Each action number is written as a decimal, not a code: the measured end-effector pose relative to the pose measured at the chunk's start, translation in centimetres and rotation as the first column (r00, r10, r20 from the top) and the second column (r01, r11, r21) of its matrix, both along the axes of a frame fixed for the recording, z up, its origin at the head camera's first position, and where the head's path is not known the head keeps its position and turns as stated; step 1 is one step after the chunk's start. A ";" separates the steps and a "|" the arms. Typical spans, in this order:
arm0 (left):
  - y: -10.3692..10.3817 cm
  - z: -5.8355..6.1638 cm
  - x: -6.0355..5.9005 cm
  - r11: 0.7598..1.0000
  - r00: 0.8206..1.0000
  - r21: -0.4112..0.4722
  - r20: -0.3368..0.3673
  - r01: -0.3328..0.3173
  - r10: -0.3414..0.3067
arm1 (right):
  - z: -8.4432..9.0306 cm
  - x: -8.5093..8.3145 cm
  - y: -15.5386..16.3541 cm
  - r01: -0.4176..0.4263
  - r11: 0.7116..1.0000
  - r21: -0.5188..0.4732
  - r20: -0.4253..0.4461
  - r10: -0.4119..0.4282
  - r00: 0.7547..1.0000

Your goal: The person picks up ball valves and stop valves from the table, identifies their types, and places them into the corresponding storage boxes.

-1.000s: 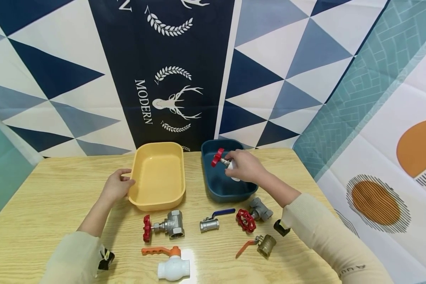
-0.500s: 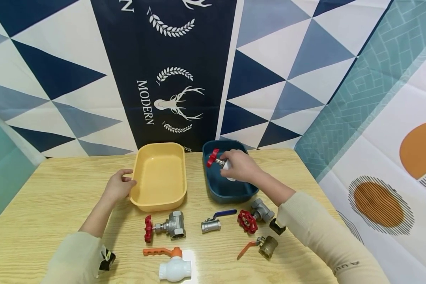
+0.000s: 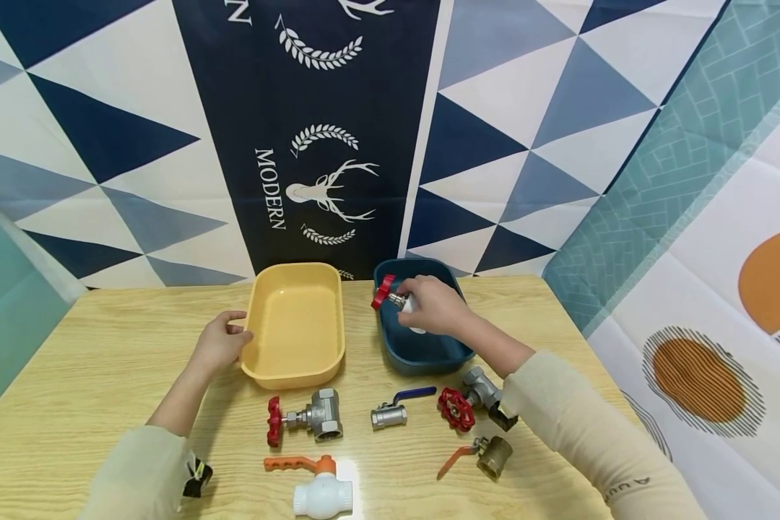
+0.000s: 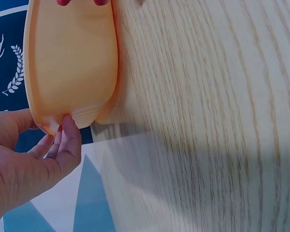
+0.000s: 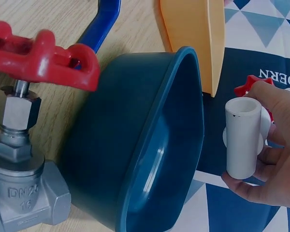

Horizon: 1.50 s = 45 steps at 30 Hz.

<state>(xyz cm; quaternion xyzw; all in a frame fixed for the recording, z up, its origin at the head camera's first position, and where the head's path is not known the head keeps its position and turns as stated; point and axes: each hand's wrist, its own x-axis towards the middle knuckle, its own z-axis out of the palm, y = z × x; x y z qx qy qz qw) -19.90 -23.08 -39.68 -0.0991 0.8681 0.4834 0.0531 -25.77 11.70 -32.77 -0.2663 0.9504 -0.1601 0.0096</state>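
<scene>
My right hand [image 3: 432, 306] grips a white plastic valve with a red handwheel [image 3: 385, 292] over the dark blue tray [image 3: 455, 351]. In the right wrist view the valve's white body [image 5: 241, 137] sits in my fingers [image 5: 273, 179] above the blue tray's rim [image 5: 157, 159]. My left hand [image 3: 219, 341] holds the left rim of the yellow tray [image 3: 292, 321]. The left wrist view shows my fingers [image 4: 63, 145] pinching that yellow tray's edge [image 4: 70, 63].
On the wooden table [image 3: 91, 347] lie a steel gate valve with a red wheel [image 3: 305, 419], a white ball valve with an orange lever [image 3: 315, 484], a small blue-lever valve [image 3: 396, 408], a second red-wheel gate valve [image 3: 468, 401] and a brass valve [image 3: 487, 456]. Patterned cloth hangs behind.
My right hand has carried the red-wheeled white valve a little left and lower over the blue tray. The left hand stays on the yellow tray.
</scene>
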 end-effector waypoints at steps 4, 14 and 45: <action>0.0 0.1 0.0 1.000 1.000 0.004 0.002 0.003 -0.003 | -0.1 -0.1 -0.2 -0.007 1.000 0.003 -0.001 0.007 1.000; -0.2 0.1 0.0 1.000 1.000 0.007 0.004 0.011 -0.011 | 0.1 -0.2 -1.0 -0.006 1.000 0.004 0.018 0.006 1.000; 0.0 0.0 0.0 1.000 1.000 0.010 0.012 -0.016 0.016 | -0.1 -0.7 -3.4 -0.044 0.999 0.031 -0.001 0.044 0.999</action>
